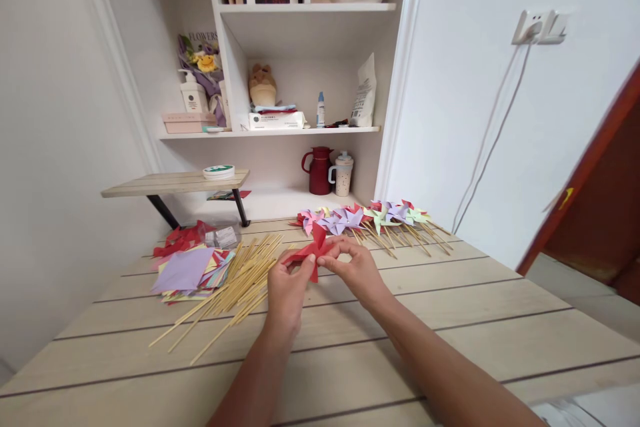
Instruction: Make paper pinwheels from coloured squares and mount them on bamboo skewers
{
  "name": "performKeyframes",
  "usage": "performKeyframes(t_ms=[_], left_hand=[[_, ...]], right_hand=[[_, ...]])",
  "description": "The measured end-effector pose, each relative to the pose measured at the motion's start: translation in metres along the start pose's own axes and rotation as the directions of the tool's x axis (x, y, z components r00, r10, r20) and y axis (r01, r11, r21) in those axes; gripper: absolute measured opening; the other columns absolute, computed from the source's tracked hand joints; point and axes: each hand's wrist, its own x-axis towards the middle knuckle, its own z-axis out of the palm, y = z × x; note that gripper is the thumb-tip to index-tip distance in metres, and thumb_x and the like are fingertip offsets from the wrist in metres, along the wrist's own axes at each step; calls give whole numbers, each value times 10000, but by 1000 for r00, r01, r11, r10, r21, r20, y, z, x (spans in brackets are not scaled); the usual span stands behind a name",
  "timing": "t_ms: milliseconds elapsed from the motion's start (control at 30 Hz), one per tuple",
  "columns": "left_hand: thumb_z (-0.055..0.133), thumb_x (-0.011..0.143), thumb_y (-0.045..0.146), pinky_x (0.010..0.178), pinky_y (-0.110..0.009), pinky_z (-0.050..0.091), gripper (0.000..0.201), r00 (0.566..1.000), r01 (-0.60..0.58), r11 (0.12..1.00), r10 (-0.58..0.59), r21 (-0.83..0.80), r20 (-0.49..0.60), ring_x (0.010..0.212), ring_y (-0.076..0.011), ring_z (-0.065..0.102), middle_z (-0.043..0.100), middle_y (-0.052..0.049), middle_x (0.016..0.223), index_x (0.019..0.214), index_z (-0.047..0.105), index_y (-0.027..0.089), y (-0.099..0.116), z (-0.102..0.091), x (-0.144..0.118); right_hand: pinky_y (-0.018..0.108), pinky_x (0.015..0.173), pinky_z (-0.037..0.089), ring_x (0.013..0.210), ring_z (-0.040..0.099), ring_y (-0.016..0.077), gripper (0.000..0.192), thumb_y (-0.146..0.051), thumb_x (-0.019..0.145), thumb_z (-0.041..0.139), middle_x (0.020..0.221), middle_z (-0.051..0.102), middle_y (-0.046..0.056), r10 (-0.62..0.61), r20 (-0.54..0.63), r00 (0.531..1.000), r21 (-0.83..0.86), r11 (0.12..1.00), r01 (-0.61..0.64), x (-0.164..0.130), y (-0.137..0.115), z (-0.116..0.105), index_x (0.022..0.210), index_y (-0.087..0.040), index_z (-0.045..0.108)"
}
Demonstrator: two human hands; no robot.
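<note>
- coloured paper squares (pixel 187 270) stacked at left on the table (pixel 450 333)
- bamboo sticks (pixel 233 287) loose, just right of the stack
- left hand (pixel 285 290) pinched on the red paper pinwheel (pixel 313 252), lower-left side
- pinwheel held above table, mid-frame
- right hand (pixel 357 270) pinches its right edge
- finished pinwheels (pixel 370 217) in a row behind
</note>
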Motion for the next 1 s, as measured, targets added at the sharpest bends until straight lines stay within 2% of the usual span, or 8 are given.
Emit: performKeyframes(t_ms=[233, 333, 467, 567, 633, 700, 800, 1000], left_hand=[[798, 681, 280, 818, -340, 534, 225, 1000, -21, 999, 22, 49, -15, 833, -230, 722, 780, -92, 882, 864, 764, 154, 2, 1, 1], [789, 694, 289, 836, -351, 533, 234, 1000, -14, 999, 15, 52, -22, 849, -235, 725, 784, -95, 902, 882, 764, 153, 0, 0, 1], [786, 697, 283, 864, -362, 532, 244, 1000, 1, 999, 0, 47, -20, 873, -240, 729, 786, -96, 926, 905, 764, 158, -2, -1, 2], [793, 687, 285, 864, -363, 533, 240, 1000, -5, 997, 6, 72, -20, 873, -240, 722, 783, -99, 919, 888, 764, 157, -5, -2, 3], [793, 686, 293, 856, -361, 534, 237, 1000, -14, 995, 17, 96, -22, 867, -237, 716, 779, -96, 902, 877, 762, 156, -6, -3, 4], [785, 695, 301, 846, -356, 535, 238, 999, -29, 993, 31, 114, -16, 866, -232, 710, 776, -91, 892, 882, 762, 157, -7, -3, 4], [769, 703, 295, 842, -353, 534, 232, 999, -48, 991, 49, 126, -4, 865, -225, 705, 773, -85, 891, 891, 759, 158, -7, -3, 4], [757, 706, 286, 828, -352, 533, 204, 999, -41, 989, 39, 143, 14, 842, -221, 701, 773, -92, 893, 864, 754, 157, -5, -2, 3]], right_hand=[[450, 999, 458, 1037, 663, 268, 235, -354, 733, 829, 994, 726, 61, -14, 24, 1000, 14, 1000, 13, -2, -4, 3, 616, -228, 668], [452, 1047, 436, 1159, 620, 277, 167, -356, 737, 828, 1127, 701, 69, -49, -37, 998, -1, 999, 49, -1, -6, 0, 789, -241, 719], [480, 1092, 412, 1240, 579, 281, 459, -417, 773, 800, 1293, 651, 83, -30, -50, 998, -4, 1000, 30, 2, -5, -8, 1193, -279, 677], [503, 1128, 381, 1331, 518, 305, 625, -457, 739, 822, 1401, 597, 92, 28, 32, 999, 2, 1000, -28, 3, -2, -11, 1314, -300, 636], [508, 1141, 367, 1360, 493, 320, 594, -455, 700, 848, 1407, 590, 94, 59, 78, 995, 9, 998, -60, 3, -1, -10, 1247, -291, 687], [496, 1149, 358, 1356, 496, 324, 431, -434, 684, 859, 1382, 599, 95, 75, 116, 990, 12, 997, -76, 2, -1, -8, 1069, -267, 760], [468, 1147, 349, 1330, 516, 315, 216, -406, 700, 847, 1332, 616, 89, 81, 148, 986, 23, 996, -85, 2, -2, -6, 820, -241, 777], [446, 1068, 394, 1203, 583, 296, 208, -402, 700, 824, 1204, 673, 77, 114, 128, 985, 110, 986, -128, 2, -6, -6, 676, -227, 715]])
